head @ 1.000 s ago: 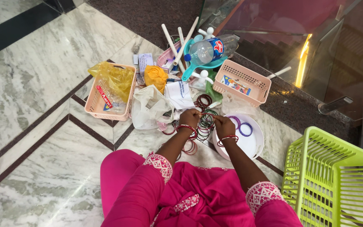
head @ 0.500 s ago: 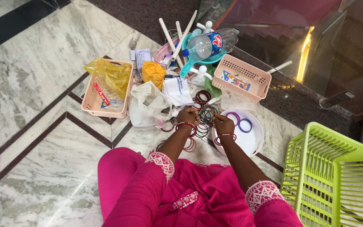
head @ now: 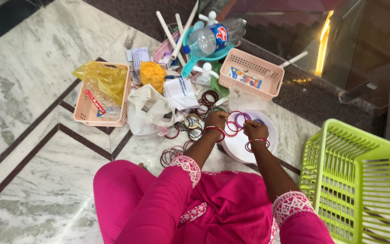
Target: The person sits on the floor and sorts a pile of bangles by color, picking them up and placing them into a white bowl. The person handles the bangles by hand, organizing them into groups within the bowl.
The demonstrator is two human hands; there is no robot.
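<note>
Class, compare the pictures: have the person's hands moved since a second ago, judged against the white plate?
Yes. The left hand and right hand, holding red bangles, have shifted right, from the bangle pile on the floor to over the white plate.

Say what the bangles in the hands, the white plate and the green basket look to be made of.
Bangles held between left hand and right hand: thin red and purple rings with a slight shine, perhaps glass or plastic; too small to tell.
White plate: smooth, plain, probably plastic or melamine.
Green basket: moulded plastic, shown by its slotted lattice walls and uniform lime colour.
</note>
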